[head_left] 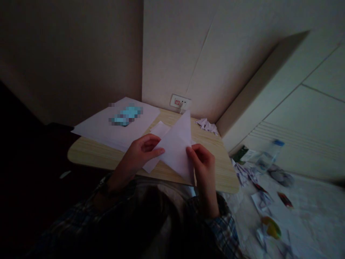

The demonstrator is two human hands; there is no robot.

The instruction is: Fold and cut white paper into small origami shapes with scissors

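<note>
A white sheet of paper (176,144), folded to a pointed, roughly triangular shape, is held up over the small wooden table (215,172). My left hand (142,153) pinches its left edge between thumb and fingers. At the paper's right edge, my right hand (201,158) grips it with the thumb on the near face. Behind and below it lies a white paper strip (152,164) on the tabletop, partly hidden by my left hand and the sheet.
On the table's left lies a stack of white paper (94,124) with a blurred-out phone-like object (126,116). Small folded paper pieces (207,126) sit at the back right, near a wall socket (180,102). A bed (318,216) at right holds a plastic bottle (269,156) and more folded papers (245,173).
</note>
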